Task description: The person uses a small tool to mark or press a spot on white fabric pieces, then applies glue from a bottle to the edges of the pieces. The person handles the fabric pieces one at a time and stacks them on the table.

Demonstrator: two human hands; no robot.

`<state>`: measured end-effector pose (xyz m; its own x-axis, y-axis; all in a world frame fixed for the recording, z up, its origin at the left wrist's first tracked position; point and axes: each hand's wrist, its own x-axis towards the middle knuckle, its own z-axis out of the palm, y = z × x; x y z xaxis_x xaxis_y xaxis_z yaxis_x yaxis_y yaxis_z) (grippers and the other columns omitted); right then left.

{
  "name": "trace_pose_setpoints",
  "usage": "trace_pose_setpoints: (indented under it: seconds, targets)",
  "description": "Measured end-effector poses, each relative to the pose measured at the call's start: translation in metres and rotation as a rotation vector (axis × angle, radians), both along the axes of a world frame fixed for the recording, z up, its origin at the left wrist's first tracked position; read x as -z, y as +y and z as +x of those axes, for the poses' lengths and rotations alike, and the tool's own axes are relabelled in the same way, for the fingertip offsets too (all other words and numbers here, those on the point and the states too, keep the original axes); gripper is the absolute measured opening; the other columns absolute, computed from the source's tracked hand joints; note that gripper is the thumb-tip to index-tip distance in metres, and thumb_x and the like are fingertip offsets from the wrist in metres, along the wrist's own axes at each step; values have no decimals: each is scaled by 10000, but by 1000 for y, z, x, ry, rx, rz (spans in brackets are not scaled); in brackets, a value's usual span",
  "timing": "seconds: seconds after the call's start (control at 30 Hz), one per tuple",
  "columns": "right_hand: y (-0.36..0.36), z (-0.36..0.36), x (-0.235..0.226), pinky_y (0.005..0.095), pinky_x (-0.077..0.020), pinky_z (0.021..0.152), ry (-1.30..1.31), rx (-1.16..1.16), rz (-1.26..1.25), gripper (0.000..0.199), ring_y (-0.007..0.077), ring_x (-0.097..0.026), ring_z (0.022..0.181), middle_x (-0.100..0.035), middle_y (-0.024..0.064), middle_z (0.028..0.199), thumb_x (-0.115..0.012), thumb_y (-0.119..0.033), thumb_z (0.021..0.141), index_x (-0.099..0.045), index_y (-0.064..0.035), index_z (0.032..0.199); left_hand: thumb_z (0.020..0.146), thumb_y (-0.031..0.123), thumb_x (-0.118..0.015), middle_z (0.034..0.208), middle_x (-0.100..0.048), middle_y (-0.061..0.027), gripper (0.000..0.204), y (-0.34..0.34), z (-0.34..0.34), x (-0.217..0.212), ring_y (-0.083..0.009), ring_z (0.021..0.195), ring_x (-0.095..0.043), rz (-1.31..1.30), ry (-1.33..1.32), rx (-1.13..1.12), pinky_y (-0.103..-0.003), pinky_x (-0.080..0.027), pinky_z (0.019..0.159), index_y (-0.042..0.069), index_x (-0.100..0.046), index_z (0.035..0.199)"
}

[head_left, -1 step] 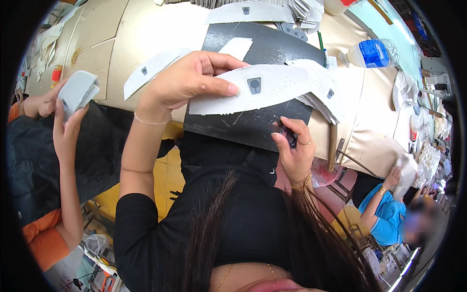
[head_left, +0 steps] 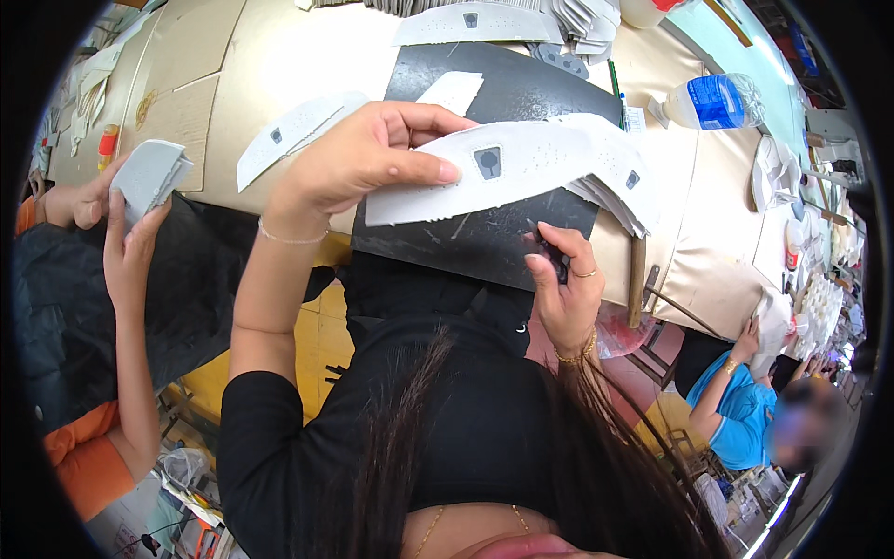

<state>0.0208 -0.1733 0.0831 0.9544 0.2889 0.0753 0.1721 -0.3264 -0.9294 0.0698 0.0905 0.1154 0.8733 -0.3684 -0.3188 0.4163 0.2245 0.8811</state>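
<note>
Nothing has shifted since the earlier frame: both hands sit where they were. The left hand (head_left: 358, 154) pinches the white piece (head_left: 507, 172) at its left end, thumb on top, fingers curled under, lifting it over the black mat (head_left: 484, 238). The piece stretches rightward from that grip, its far end resting on the stack (head_left: 619, 196) of similar pieces. The right hand (head_left: 563, 279) is clenched around a small dark tool (head_left: 557, 263), tip touching the mat just below the piece. Left of us, another person's hands (head_left: 112, 210) hold a grey piece (head_left: 149, 172).
</note>
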Motion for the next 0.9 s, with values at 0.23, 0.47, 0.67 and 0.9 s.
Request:
trace_pose_setpoints:
  seconds: [0.23, 0.47, 0.67, 0.9]
  targets:
    - [-2, 11, 12, 288, -469, 615, 108, 88, -174, 140, 203, -589, 677, -621, 111, 822, -628, -73, 869, -596, -8, 989, 896, 56, -599, 941, -665, -126, 307, -56, -60, 73, -128, 837, -645, -74, 439, -270, -245, -522, 721, -19, -445, 1151]
    - [15, 14, 43, 319, -483, 606, -150, -97, -341, 97, 259, -630, 705, -625, 93, 812, -679, -25, 777, -621, -21, 854, 945, 89, -529, 1088, -584, -123, 263, -73, -116, 82, -152, 989, -602, -398, 535, -440, -300, -518, 845, -35, -447, 1162]
    - [11, 2, 40, 322, -495, 585, -132, -198, -487, 97, 234, -637, 671, -633, 66, 806, -709, -76, 751, -641, -39, 809, 976, 167, -487, 1136, -576, -152, 333, -64, -142, 82, -223, 1036, -608, -452, 826, -291, -350, -521, 891, -80, -465, 1199]
    - [13, -15, 46, 310, -496, 579, -261, -190, -531, 119, 198, -639, 670, -650, 27, 885, -729, -94, 724, -640, -41, 782, 954, 245, -541, 1075, -616, -164, 404, -78, -136, 106, -251, 970, -644, -359, 742, -207, -361, -543, 853, -94, -516, 1172]
